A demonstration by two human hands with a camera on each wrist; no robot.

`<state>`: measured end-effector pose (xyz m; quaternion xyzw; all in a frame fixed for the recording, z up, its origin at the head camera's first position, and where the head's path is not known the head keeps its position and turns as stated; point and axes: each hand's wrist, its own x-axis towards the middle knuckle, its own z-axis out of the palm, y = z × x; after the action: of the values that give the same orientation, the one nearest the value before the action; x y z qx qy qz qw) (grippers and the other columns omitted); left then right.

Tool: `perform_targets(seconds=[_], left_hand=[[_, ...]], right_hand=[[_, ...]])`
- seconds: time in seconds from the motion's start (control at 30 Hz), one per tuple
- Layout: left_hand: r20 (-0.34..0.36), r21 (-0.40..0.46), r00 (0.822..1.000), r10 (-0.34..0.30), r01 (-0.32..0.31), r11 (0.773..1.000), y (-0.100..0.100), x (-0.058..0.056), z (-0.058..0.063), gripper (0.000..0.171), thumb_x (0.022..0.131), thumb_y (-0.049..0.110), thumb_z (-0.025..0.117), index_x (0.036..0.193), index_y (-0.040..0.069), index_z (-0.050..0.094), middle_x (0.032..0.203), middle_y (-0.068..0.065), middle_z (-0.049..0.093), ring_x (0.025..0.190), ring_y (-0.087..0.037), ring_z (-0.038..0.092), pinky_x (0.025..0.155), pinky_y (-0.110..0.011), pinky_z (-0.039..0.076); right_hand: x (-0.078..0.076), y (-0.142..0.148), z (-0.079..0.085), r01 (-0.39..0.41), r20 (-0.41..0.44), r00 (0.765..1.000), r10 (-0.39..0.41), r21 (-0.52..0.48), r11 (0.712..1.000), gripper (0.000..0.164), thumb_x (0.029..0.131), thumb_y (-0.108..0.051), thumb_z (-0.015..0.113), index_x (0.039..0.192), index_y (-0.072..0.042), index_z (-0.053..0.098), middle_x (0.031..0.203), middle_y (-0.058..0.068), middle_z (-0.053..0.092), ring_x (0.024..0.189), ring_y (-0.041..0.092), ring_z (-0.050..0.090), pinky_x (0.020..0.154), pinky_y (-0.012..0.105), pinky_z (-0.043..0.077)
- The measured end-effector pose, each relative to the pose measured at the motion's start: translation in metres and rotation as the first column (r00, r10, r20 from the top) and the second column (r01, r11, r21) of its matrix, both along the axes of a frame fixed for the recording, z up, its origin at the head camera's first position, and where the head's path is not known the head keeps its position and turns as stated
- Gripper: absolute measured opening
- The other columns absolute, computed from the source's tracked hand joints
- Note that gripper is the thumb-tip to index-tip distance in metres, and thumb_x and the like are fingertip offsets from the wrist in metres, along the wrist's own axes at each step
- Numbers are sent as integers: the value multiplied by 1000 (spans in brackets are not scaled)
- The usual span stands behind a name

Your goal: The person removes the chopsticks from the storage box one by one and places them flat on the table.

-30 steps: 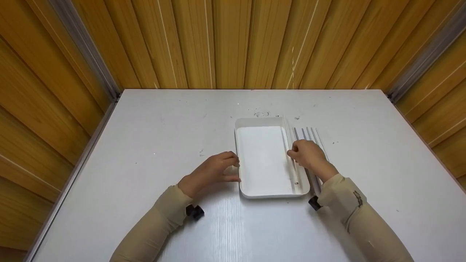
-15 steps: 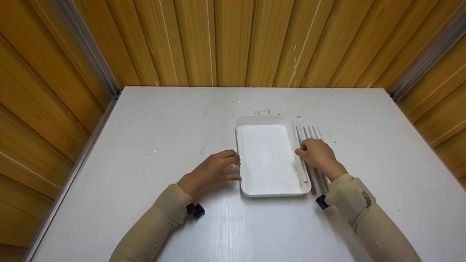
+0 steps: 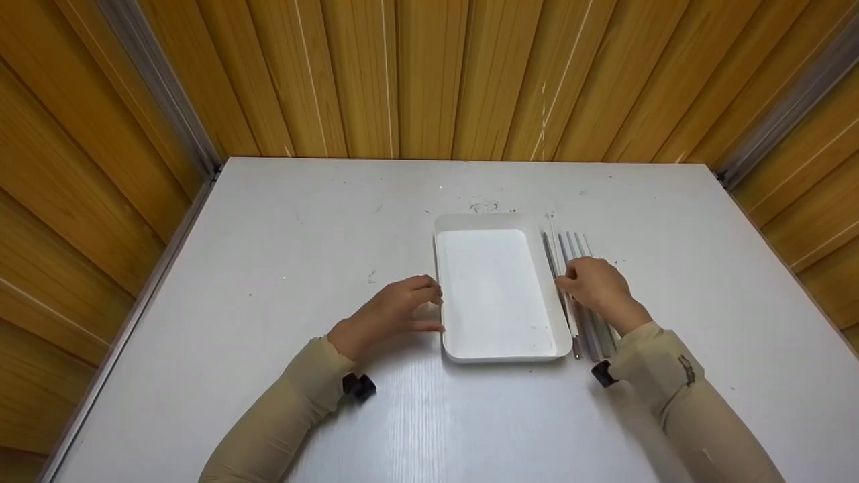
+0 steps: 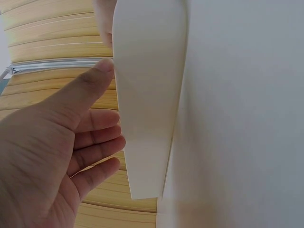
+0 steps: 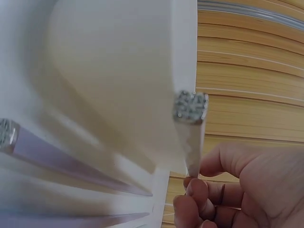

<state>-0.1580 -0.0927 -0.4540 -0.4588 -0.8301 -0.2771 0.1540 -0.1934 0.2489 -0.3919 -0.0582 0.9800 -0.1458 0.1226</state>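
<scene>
A white rectangular tray point(image 3: 507, 357) lies on the white table. Beside its left wall is my left hand point(image 3: 392, 312), thumb and fingers spread; in the left wrist view the fingertips meet the rim of the tray wall point(image 4: 147, 104). My right hand point(image 3: 597, 285), just past the tray's right wall, pinches a slim metal chopstick point(image 5: 189, 135) between thumb and fingers. Its square end has a raised pattern, facing the right wrist camera. Several more chopsticks point(image 3: 590, 339) lie side by side on the table below and beside this hand, partly hidden by it.
The white tabletop point(image 3: 322, 228) carries small dark marks near the tray's far end. Wood-patterned walls point(image 3: 429, 80) stand behind and at both sides, with metal corner posts point(image 3: 154, 80). A black wrist camera point(image 3: 604, 373) sits by the right cuff.
My right hand has moved right with the chopstick, from above the tray's inside, across its right wall, to over the other chopsticks. The left hand has stayed at the tray's left wall.
</scene>
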Motion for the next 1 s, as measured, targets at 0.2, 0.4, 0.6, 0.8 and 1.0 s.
perform_targets(seconds=[0.2, 0.4, 0.6, 0.8, 1.0], left_hand=[[-39, 22, 999, -27, 28, 999, 1, 0, 1, 33, 78, 29, 79, 91, 2, 64, 99, -4, 62, 95, -15, 63, 82, -18, 54], [-34, 42, 999, -35, 36, 998, 1, -1, 0, 33, 78, 27, 80, 91, 3, 63, 98, -4, 62, 93, -14, 63, 80, -18, 54], [-51, 57, 998, -44, 47, 997, 1, 0, 0, 33, 78, 27, 80, 91, 2, 62, 98, -4, 62, 92, -14, 63, 79, -18, 54], [-45, 58, 998, -36, 39, 998, -1, 1, 0, 31, 78, 27, 79, 91, 3, 64, 99, -4, 62, 94, -14, 63, 80, -18, 54], [-4, 39, 1000, -23, 24, 999, -2, 3, 2, 33, 78, 30, 79, 92, 3, 65, 101, -4, 63, 96, -15, 63, 82, -18, 54]], right_hand=[[1, 7, 0, -14, -1, 1000, 14, 14, 1000, 27, 94, -25, 53, 73, -9, 49, 66, 2, 48, 57, 14, 43, 49, 24, 33], [1, 13, -2, -11, 14, 1000, 11, 25, 1000, 24, 94, -24, 52, 78, -6, 55, 68, 3, 53, 59, 15, 46, 50, 24, 36], [3, 19, -5, 0, 18, 1000, 0, 38, 999, 23, 93, -23, 52, 84, -3, 61, 70, 5, 59, 60, 16, 50, 49, 24, 39], [4, 24, -7, 7, 37, 999, -9, 51, 999, 27, 94, -26, 53, 91, -1, 62, 76, 8, 59, 63, 17, 50, 51, 25, 39], [5, 30, -9, 19, 53, 998, -22, 61, 998, 26, 95, -26, 53, 86, -3, 60, 74, 7, 57, 63, 16, 49, 50, 24, 38]])
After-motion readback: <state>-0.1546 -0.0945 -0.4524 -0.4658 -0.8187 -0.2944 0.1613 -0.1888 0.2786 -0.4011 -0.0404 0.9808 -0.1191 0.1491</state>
